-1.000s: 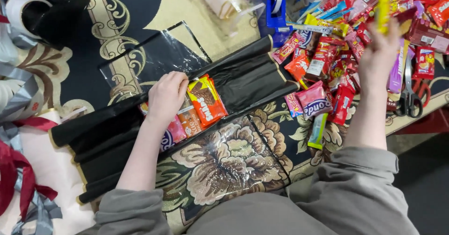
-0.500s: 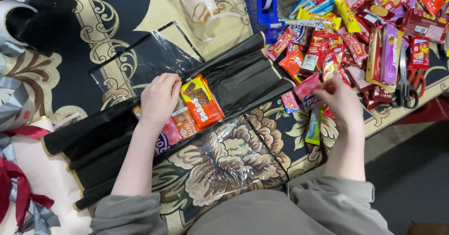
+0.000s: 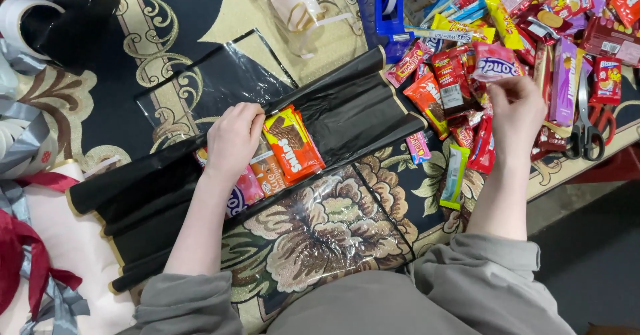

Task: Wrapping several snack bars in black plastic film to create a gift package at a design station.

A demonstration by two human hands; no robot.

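Note:
My left hand (image 3: 233, 138) rests fingers-down on a small stack of snack packets, beside an orange packet (image 3: 293, 142) and a pink one (image 3: 248, 188). They lie on a long strip of folded black paper (image 3: 347, 112) over a clear plastic sheet (image 3: 200, 85). My right hand (image 3: 515, 112) is raised over the heap of packets (image 3: 467, 88) and holds a pink packet (image 3: 495, 62) by its lower edge.
A large pile of red, yellow and purple snack packets (image 3: 567, 22) fills the upper right. Scissors (image 3: 585, 132) lie near the table's right edge. A blue tape dispenser (image 3: 387, 5) stands at the top. Ribbons (image 3: 27, 142) lie at the left.
My right hand dropped from high over the pile, reached into the packets, and now lifts a pink packet. My left hand has stayed on the stack.

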